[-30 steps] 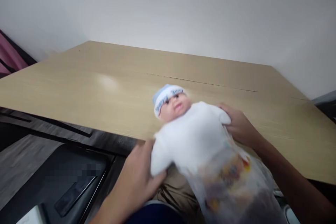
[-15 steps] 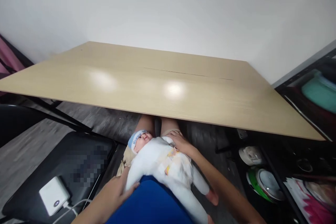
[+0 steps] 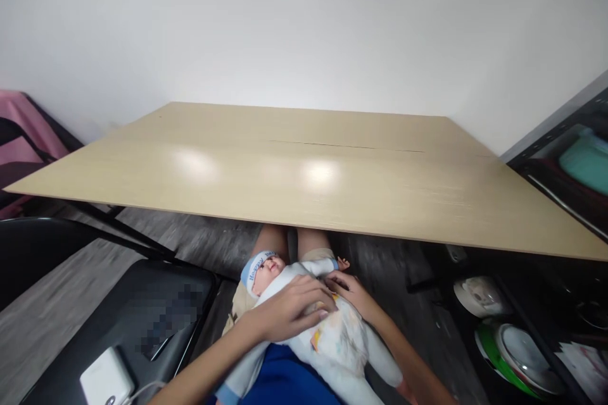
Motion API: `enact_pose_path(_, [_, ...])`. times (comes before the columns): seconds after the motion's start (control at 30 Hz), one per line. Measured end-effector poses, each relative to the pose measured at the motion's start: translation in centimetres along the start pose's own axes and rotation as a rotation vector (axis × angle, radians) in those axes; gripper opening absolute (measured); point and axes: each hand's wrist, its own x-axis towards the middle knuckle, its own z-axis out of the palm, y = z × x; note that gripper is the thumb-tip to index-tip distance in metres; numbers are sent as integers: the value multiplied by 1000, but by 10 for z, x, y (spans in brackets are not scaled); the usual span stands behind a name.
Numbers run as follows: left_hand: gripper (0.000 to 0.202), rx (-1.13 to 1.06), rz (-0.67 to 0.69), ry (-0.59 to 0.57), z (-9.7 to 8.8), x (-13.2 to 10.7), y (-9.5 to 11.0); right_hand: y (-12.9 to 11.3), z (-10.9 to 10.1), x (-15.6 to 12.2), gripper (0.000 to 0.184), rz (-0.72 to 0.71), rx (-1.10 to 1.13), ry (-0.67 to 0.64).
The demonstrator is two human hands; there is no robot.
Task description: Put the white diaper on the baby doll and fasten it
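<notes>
A baby doll [image 3: 323,364] in a white long-sleeved suit with light-blue cuffs lies face up across my lap. It wears a blue-and-white headband [image 3: 257,269] with lettering. A white diaper [image 3: 344,335] with yellow and orange prints is around its middle. My left hand [image 3: 299,307] rests across the doll's chest, fingers stretched and slightly bent, their tips at the diaper's top edge. On the doll's other side, my right hand [image 3: 350,294] lies along its flank, fingers apart and touching the suit near the diaper's waist. Some right fingertips are hard to make out.
A wooden table [image 3: 247,183] spans the front, above my knees. At left, a black chair [image 3: 137,304] bears a white power bank [image 3: 107,380] with a cable. To the right, a dark shelf holds a green-rimmed pot with a glass lid [image 3: 522,354].
My left hand has moved from the doll's sleeve up onto its chest. My right hand has shifted down off the doll's arm, which now shows stretched out. The view has tilted up.
</notes>
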Motion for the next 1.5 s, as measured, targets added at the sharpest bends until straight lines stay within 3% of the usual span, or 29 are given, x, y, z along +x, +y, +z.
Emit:
enact_pose_path(0.07, [28, -58, 42, 20, 13, 11, -12, 2, 2, 0, 43, 13, 18, 14])
enact_pose_path(0.17, [22, -64, 21, 61, 26, 5, -20, 5, 2, -3, 48, 35, 54, 37])
enact_pose_path(0.47, [17, -89, -61, 196, 27, -8, -23, 11, 6, -5, 56, 77, 127, 101])
enact_pose_path(0.8, [18, -34, -26, 170, 30, -3, -24, 17, 0, -8, 69, 108, 107, 161])
enact_pose_path(0.93, [19, -32, -14, 171, 30, -5, -23, 7, -4, -17, 67, 113, 100, 146])
enact_pose_path(1.17, [18, -112, -30, 227, 29, -16, -21, -25, -21, -25, 53, 67, -5, -49])
enact_pose_path(1.5, [12, -140, -40, 256, 27, -23, -19, -58, -23, -20, 36, -10, -142, -85])
